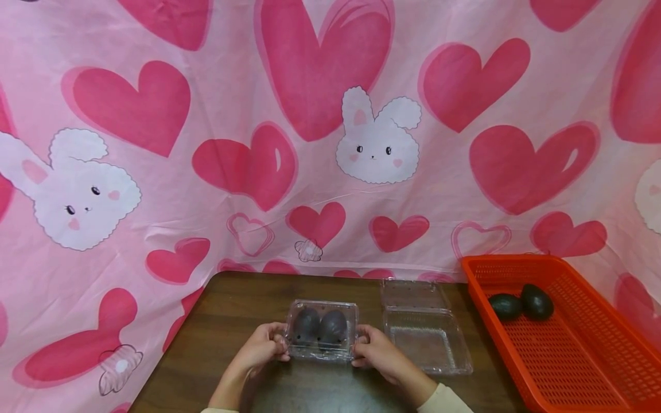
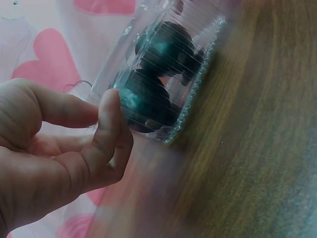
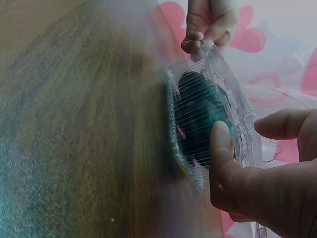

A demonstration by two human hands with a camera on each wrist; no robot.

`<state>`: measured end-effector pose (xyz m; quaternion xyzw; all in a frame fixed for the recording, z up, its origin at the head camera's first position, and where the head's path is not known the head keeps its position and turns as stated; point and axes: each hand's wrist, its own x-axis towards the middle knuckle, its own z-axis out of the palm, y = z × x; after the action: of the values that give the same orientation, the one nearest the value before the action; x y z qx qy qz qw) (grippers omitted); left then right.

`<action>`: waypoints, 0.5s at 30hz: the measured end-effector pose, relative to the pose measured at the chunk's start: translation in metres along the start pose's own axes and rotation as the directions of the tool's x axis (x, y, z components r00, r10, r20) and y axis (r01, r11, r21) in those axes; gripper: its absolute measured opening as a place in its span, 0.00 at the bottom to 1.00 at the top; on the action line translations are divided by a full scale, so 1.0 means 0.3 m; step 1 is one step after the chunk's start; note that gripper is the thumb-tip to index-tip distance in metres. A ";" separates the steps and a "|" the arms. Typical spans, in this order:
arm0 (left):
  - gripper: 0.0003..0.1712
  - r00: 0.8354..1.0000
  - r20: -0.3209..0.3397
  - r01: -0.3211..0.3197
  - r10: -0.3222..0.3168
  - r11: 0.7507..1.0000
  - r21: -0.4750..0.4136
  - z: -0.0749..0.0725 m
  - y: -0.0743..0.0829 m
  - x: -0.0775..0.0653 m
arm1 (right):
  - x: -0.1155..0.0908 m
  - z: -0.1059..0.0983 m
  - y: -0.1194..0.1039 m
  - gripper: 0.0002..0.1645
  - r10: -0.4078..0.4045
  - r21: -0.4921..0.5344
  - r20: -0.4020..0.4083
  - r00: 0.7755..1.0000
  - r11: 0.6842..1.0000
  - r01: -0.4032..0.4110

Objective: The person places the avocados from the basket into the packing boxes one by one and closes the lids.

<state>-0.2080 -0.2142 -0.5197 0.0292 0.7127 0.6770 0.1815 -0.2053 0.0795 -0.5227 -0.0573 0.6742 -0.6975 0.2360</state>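
Observation:
A lidded clear plastic clamshell box [image 1: 322,347] with two dark avocados [image 1: 333,328] side by side inside sits between both hands over the wooden table. My left hand [image 1: 265,343] pinches its left end; in the left wrist view, the left thumb and fingers [image 2: 111,116] meet at the box's edge. At the opposite end my right hand [image 1: 376,350] grips the box. The right wrist view has the right thumb [image 3: 221,141] against the ribbed side wall and a finger by the lid's rim. Both avocados [image 2: 143,101] show through the plastic.
Just right of the hands lies a second clamshell [image 1: 426,344], lid folded back, nothing inside it. An orange plastic basket [image 1: 573,373] stands at the far right, holding two more avocados [image 1: 537,302]. A pink heart-patterned cloth [image 1: 320,195] hangs behind the brown table [image 1: 227,310].

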 end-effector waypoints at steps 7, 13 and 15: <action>0.31 1.000 -0.013 0.004 -0.004 1.000 0.001 0.006 0.008 -0.005 | -0.002 0.001 0.000 0.40 -0.003 0.020 -0.012 1.000 1.000 0.003; 0.31 1.000 0.004 0.002 -0.002 1.000 -0.021 0.003 0.011 -0.011 | 0.001 0.005 0.001 0.40 0.000 0.053 -0.019 1.000 0.999 0.001; 0.31 1.000 -0.001 0.002 -0.002 1.000 -0.023 0.002 0.010 -0.010 | 0.001 0.006 -0.001 0.39 0.003 0.064 -0.015 1.000 0.998 -0.002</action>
<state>-0.2056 -0.2142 -0.5161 0.0261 0.7050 0.6848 0.1824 -0.2050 0.0778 -0.5225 -0.0436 0.6533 -0.7189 0.2334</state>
